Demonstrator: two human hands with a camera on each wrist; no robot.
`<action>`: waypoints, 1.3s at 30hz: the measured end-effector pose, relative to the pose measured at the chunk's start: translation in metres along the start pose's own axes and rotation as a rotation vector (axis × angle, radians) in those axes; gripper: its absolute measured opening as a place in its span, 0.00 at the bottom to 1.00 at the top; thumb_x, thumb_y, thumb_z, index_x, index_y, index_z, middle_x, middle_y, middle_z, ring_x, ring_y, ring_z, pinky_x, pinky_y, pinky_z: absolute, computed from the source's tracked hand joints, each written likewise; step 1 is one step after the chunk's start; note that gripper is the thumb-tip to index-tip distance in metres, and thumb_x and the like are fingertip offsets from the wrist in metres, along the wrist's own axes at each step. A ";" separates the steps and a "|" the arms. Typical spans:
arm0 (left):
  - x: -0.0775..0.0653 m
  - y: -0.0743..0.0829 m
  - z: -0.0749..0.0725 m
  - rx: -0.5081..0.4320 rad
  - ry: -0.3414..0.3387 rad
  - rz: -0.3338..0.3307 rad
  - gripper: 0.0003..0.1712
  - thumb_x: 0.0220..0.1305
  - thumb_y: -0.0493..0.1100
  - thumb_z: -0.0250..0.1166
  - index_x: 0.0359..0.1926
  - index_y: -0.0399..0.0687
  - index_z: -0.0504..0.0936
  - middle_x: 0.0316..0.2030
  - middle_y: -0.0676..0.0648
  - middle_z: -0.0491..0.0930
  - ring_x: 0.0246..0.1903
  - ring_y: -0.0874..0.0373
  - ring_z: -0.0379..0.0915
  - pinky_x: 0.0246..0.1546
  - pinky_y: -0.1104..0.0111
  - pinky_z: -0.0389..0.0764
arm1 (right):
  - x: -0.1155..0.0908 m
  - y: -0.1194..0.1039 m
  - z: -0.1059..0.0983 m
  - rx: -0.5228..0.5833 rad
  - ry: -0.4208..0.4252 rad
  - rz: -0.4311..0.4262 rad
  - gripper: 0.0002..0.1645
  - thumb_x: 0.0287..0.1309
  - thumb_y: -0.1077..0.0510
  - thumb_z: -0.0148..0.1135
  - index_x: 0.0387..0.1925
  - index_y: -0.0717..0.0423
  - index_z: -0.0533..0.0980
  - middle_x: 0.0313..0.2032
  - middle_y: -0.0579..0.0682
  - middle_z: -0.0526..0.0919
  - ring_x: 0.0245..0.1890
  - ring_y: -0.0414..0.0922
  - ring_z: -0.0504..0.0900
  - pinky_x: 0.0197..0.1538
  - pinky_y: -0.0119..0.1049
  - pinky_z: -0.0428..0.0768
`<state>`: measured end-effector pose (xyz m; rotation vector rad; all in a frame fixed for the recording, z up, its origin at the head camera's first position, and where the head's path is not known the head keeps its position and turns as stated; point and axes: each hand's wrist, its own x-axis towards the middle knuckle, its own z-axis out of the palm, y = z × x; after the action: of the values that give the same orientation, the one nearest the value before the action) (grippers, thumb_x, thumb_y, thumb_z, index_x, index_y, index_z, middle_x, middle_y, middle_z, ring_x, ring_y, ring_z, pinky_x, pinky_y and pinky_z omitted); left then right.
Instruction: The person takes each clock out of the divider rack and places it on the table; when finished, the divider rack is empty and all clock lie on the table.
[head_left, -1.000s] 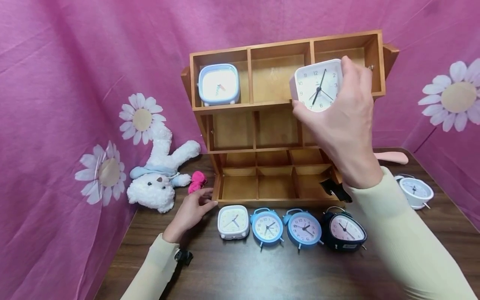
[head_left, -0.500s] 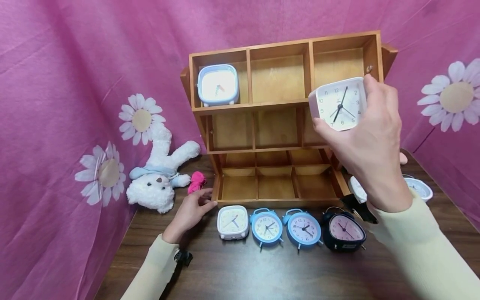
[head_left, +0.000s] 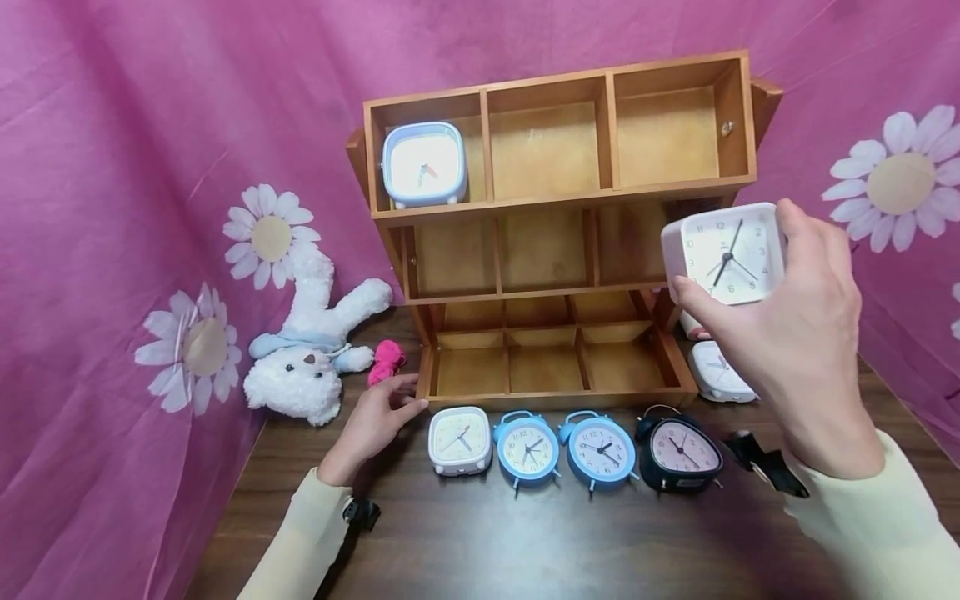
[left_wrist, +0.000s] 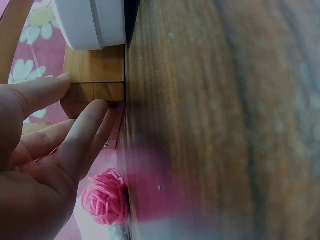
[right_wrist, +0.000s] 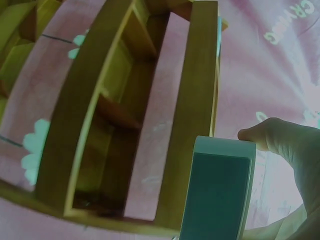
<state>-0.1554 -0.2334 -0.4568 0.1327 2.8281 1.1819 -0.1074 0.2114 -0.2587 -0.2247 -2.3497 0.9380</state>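
My right hand [head_left: 802, 350] grips a white square alarm clock [head_left: 738, 262] between thumb and fingers. It is in the air, in front of the right end of a tiered wooden shelf [head_left: 558, 398], its dial facing the head camera. In the right wrist view, a dark flat side of the clock [right_wrist: 217, 195] overlaps the shelf. My left hand [head_left: 372, 425] pinches the shelf's lower front left corner; the left wrist view has the thumb [left_wrist: 42, 95] and fingers on either side of that wooden corner [left_wrist: 97, 92]. A blue alarm clock [head_left: 425, 165] sits in the top left compartment.
Along the shelf's front stand a white clock [head_left: 461, 442], two blue twin-bell clocks [head_left: 527, 450] and a black clock [head_left: 680, 452]. Another white clock [head_left: 720, 372] is right of the shelf. Pink yarn [head_left: 386, 360] and a white teddy bear [head_left: 300, 375] lie left.
My right hand has carried the white square clock down and to the right, away from the top row of the shelf. The left hand stays at the corner. The view has shifted slightly.
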 end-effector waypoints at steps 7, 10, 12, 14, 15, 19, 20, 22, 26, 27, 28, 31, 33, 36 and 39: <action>0.000 0.001 0.001 -0.009 0.005 0.012 0.29 0.76 0.43 0.75 0.72 0.40 0.82 0.55 0.40 0.93 0.53 0.50 0.91 0.60 0.49 0.87 | -0.011 0.032 -0.009 -0.067 -0.026 0.047 0.68 0.52 0.50 0.83 0.89 0.57 0.58 0.81 0.69 0.67 0.74 0.69 0.67 0.72 0.69 0.65; 0.000 0.001 0.000 -0.009 0.010 0.020 0.29 0.76 0.43 0.75 0.72 0.39 0.82 0.55 0.40 0.93 0.53 0.49 0.91 0.61 0.50 0.86 | -0.015 0.045 -0.012 -0.087 -0.051 0.074 0.67 0.55 0.50 0.82 0.89 0.59 0.57 0.80 0.71 0.66 0.74 0.70 0.67 0.70 0.70 0.65; 0.000 0.001 0.000 -0.004 0.011 0.024 0.29 0.76 0.43 0.75 0.72 0.38 0.82 0.54 0.40 0.93 0.52 0.50 0.91 0.60 0.49 0.87 | -0.017 0.054 -0.013 -0.094 -0.063 0.090 0.66 0.56 0.50 0.82 0.89 0.61 0.56 0.81 0.72 0.65 0.74 0.71 0.66 0.68 0.70 0.64; -0.001 0.001 0.000 0.002 0.012 0.023 0.29 0.75 0.43 0.75 0.72 0.38 0.82 0.54 0.40 0.93 0.52 0.50 0.91 0.60 0.50 0.87 | -0.018 0.064 -0.015 -0.113 -0.082 0.114 0.66 0.58 0.49 0.81 0.89 0.62 0.55 0.81 0.74 0.64 0.75 0.73 0.65 0.69 0.72 0.63; -0.001 0.001 0.000 0.004 0.013 0.023 0.29 0.75 0.42 0.75 0.72 0.38 0.82 0.54 0.40 0.93 0.52 0.50 0.91 0.60 0.50 0.87 | -0.019 0.070 -0.016 -0.123 -0.088 0.120 0.67 0.59 0.48 0.81 0.89 0.62 0.55 0.82 0.74 0.63 0.76 0.74 0.64 0.71 0.73 0.63; 0.000 0.000 0.000 -0.003 0.008 0.025 0.29 0.75 0.43 0.75 0.73 0.39 0.82 0.54 0.41 0.93 0.52 0.50 0.91 0.60 0.51 0.87 | -0.024 0.092 -0.019 -0.166 -0.120 0.133 0.68 0.59 0.45 0.81 0.88 0.66 0.53 0.80 0.78 0.62 0.75 0.77 0.63 0.70 0.77 0.62; 0.000 -0.001 0.001 -0.007 0.008 0.031 0.30 0.75 0.43 0.75 0.73 0.39 0.82 0.54 0.41 0.93 0.52 0.50 0.91 0.59 0.52 0.87 | -0.026 0.098 -0.020 -0.179 -0.128 0.130 0.68 0.59 0.44 0.81 0.88 0.68 0.53 0.80 0.80 0.62 0.75 0.77 0.62 0.69 0.78 0.62; 0.001 -0.003 0.001 -0.020 0.011 0.050 0.30 0.74 0.44 0.76 0.72 0.39 0.83 0.53 0.41 0.93 0.51 0.51 0.91 0.57 0.54 0.87 | -0.031 0.110 -0.020 -0.192 -0.145 0.113 0.68 0.58 0.45 0.81 0.87 0.71 0.54 0.78 0.82 0.63 0.74 0.78 0.62 0.67 0.79 0.62; 0.005 -0.018 0.004 -0.038 0.033 0.157 0.31 0.75 0.49 0.76 0.70 0.37 0.84 0.50 0.41 0.94 0.45 0.56 0.91 0.50 0.62 0.87 | -0.041 0.134 -0.020 -0.218 -0.173 0.077 0.65 0.56 0.46 0.81 0.82 0.74 0.59 0.71 0.85 0.66 0.71 0.78 0.62 0.61 0.77 0.62; 0.005 -0.018 0.004 -0.041 0.036 0.164 0.31 0.74 0.49 0.76 0.70 0.37 0.84 0.50 0.41 0.94 0.45 0.56 0.91 0.49 0.62 0.87 | -0.043 0.140 -0.020 -0.224 -0.177 0.073 0.64 0.55 0.47 0.81 0.81 0.75 0.60 0.70 0.85 0.66 0.71 0.78 0.62 0.60 0.77 0.62; 0.004 -0.018 0.004 -0.042 0.037 0.168 0.31 0.74 0.49 0.76 0.69 0.37 0.84 0.49 0.41 0.94 0.45 0.56 0.91 0.49 0.62 0.87 | -0.045 0.146 -0.021 -0.232 -0.180 0.070 0.63 0.54 0.47 0.82 0.80 0.76 0.61 0.68 0.85 0.67 0.70 0.78 0.62 0.58 0.76 0.62; 0.002 -0.009 0.002 -0.029 0.029 0.120 0.30 0.74 0.46 0.76 0.70 0.36 0.84 0.51 0.40 0.93 0.47 0.53 0.91 0.51 0.60 0.87 | -0.048 0.160 -0.023 -0.261 -0.199 0.095 0.64 0.54 0.46 0.81 0.79 0.77 0.61 0.67 0.86 0.66 0.69 0.79 0.62 0.58 0.76 0.63; 0.000 -0.001 0.001 -0.023 0.022 0.071 0.30 0.74 0.44 0.76 0.71 0.37 0.83 0.53 0.40 0.93 0.49 0.51 0.92 0.54 0.58 0.87 | -0.050 0.168 -0.025 -0.280 -0.208 0.111 0.63 0.54 0.45 0.81 0.79 0.77 0.61 0.66 0.87 0.66 0.68 0.80 0.62 0.57 0.77 0.63; 0.000 0.000 0.001 -0.009 0.015 0.035 0.29 0.75 0.43 0.75 0.73 0.38 0.82 0.55 0.40 0.93 0.51 0.50 0.91 0.55 0.60 0.86 | -0.053 0.176 -0.027 -0.299 -0.218 0.138 0.64 0.54 0.45 0.81 0.79 0.76 0.61 0.66 0.87 0.65 0.67 0.81 0.63 0.57 0.77 0.64; 0.000 0.001 0.001 -0.004 0.014 0.026 0.30 0.76 0.43 0.75 0.73 0.39 0.82 0.56 0.40 0.92 0.51 0.51 0.91 0.56 0.59 0.85 | -0.057 0.181 -0.027 -0.309 -0.229 0.159 0.65 0.56 0.45 0.80 0.80 0.77 0.58 0.68 0.88 0.64 0.68 0.82 0.63 0.58 0.78 0.64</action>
<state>-0.1552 -0.2319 -0.4569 0.1615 2.8442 1.1984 -0.0566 0.3403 -0.3915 -0.4533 -2.7185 0.6978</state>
